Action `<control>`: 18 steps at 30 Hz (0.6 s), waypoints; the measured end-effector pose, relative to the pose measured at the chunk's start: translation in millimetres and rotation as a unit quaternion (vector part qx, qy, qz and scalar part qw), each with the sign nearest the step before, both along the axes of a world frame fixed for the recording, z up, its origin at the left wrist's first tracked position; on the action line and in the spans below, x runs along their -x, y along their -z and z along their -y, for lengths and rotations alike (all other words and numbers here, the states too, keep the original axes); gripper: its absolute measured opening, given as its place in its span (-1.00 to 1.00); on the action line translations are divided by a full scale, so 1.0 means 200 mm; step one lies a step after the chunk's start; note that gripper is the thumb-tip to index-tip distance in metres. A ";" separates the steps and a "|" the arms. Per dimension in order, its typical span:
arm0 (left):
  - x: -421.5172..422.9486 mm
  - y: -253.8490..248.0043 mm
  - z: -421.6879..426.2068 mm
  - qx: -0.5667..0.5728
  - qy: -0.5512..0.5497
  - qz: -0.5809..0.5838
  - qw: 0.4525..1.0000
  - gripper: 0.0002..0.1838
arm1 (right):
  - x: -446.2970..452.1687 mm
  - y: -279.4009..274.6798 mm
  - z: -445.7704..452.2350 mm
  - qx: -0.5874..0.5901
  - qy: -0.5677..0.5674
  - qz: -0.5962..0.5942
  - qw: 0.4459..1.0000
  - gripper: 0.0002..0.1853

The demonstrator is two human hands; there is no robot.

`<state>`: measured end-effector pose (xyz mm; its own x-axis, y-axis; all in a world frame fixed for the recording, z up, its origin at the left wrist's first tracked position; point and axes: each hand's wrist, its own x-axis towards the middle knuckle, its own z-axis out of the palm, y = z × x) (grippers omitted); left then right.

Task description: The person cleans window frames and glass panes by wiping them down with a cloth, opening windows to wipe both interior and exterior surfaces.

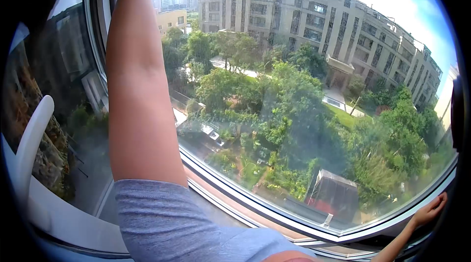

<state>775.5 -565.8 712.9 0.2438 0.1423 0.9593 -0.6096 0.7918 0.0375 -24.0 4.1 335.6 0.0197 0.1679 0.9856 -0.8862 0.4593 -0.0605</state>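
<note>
One window (294, 132), apparently between hands (430, 211)

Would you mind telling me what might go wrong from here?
The left arm reaches up out of view, high above the garden, so balance might be lost. The right hand is close to the window frame and may get pinched if that moves. The white handle might snag the sleeve.

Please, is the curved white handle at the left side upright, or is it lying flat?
Upright, leaning a little: the handle rises from its lower base, with its rounded end at the top.
</note>
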 end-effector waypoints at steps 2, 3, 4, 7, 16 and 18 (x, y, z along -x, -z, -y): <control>-0.26 0.18 0.16 -0.025 0.001 -0.019 1.000 -0.23 | -0.04 -0.01 -0.03 -0.014 0.056 0.006 0.998 -0.68; -0.38 0.26 0.22 -0.035 0.003 -0.030 0.999 -0.21 | 0.00 0.00 -0.03 -0.013 0.045 0.001 0.999 -0.68; -0.48 0.34 0.28 -0.046 0.005 -0.039 0.998 -0.20 | 0.04 0.01 -0.04 -0.011 0.033 -0.003 0.999 -0.68; -0.73 0.52 0.43 -0.080 0.025 -0.071 0.994 -0.17 | 0.12 0.04 -0.05 0.001 0.009 -0.009 1.000 -0.68; -0.20 0.28 0.13 -0.182 -0.104 -0.205 0.956 -0.17 | -0.06 0.00 0.09 0.007 -0.082 -0.002 0.997 -0.78; 0.06 0.20 -0.02 -0.146 -0.123 -0.187 0.964 -0.14 | -0.32 -0.11 0.17 0.009 -0.077 -0.018 0.997 -0.85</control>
